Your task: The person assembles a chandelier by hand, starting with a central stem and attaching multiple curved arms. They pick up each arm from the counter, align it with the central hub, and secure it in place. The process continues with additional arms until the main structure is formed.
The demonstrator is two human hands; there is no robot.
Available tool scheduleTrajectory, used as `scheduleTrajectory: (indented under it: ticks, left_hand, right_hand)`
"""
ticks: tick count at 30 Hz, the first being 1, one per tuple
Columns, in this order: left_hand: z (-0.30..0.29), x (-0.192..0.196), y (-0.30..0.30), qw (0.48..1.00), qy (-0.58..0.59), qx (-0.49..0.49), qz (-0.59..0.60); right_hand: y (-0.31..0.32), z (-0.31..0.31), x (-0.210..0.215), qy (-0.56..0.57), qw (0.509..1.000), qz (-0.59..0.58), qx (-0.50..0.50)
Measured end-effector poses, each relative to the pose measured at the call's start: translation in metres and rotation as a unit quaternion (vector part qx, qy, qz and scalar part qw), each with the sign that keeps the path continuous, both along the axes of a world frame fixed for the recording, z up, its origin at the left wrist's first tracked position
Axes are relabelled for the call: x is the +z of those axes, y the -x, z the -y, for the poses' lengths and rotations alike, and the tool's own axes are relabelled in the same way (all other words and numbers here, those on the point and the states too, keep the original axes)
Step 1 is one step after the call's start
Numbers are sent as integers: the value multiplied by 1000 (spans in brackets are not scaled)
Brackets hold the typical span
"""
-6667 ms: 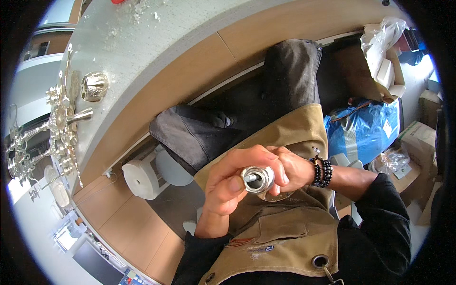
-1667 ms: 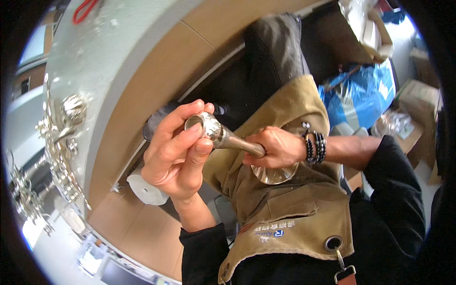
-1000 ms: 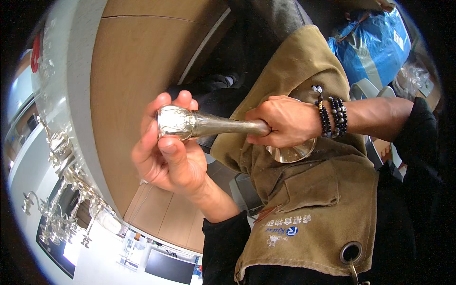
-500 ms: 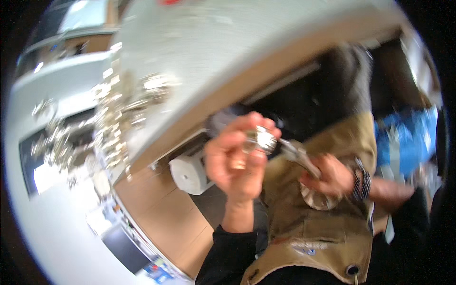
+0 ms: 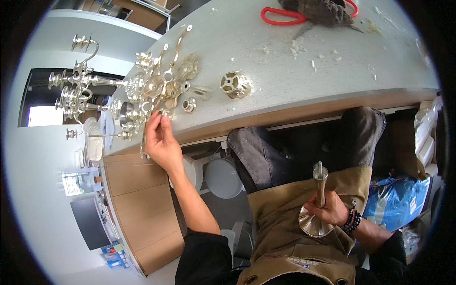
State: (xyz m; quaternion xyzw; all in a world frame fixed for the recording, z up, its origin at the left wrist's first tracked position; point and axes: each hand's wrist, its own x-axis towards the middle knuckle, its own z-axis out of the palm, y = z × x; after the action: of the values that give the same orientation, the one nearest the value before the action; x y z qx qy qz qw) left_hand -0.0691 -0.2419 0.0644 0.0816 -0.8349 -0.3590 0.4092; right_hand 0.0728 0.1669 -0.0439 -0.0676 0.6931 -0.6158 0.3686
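My right hand (image 5: 328, 209) grips the stem of a silver candlestick (image 5: 317, 227) above its round, flared base. It stands upright before my apron, with a threaded rod showing at its top. My left hand (image 5: 162, 141) reaches to the table's left edge, thumb and fingers drawn together at a heap of silver candelabra parts (image 5: 167, 76). What lies between those fingertips is mostly hidden. Beside them on the table are a small silver cup (image 5: 189, 105) and a larger silver cup with a spoked end (image 5: 236, 85).
Assembled candelabra (image 5: 78, 95) stand at the far left. Red-handled scissors (image 5: 283, 17) lie under a dark cloth (image 5: 322, 10) at the far side of the white tabletop (image 5: 270, 66), among pale scraps. A blue plastic-wrapped bundle (image 5: 396, 199) is at the right, and a grey stool (image 5: 221, 178) is below the table.
My left hand has moved from in front of the candlestick to the parts at the left; the silver cup piece it held no longer shows in it. The candlestick is now upright.
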Motion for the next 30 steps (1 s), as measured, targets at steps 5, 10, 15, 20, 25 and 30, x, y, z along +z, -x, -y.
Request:
scheduleTrajectory:
  ticks: [5, 10, 15, 20, 25, 30]
  left_hand:
    - [-34, 14, 4, 983, 154, 37, -92]
    - [-106, 17, 10, 970, 148, -185, -45]
    - [-140, 23, 28, 974, 126, -180, 58]
    - [-166, 29, -3, 807, -466, -359, 46]
    - [-187, 5, -42, 738, -557, -354, 140]
    - [-203, -22, -65, 813, -366, -407, 198]
  right_hand:
    - [-1, 0, -4, -15, 1000, -6, 15]
    - [-1, 0, -4, -1, 1000, 1, 2]
    - [-1, -2, -2, -4, 999, -33, 1]
    - [1, -4, -3, -50, 997, -26, 44]
    - [-1, -3, -8, 13, 992, -119, 29]
    - [-4, -1, -10, 6, 987, -155, 35]
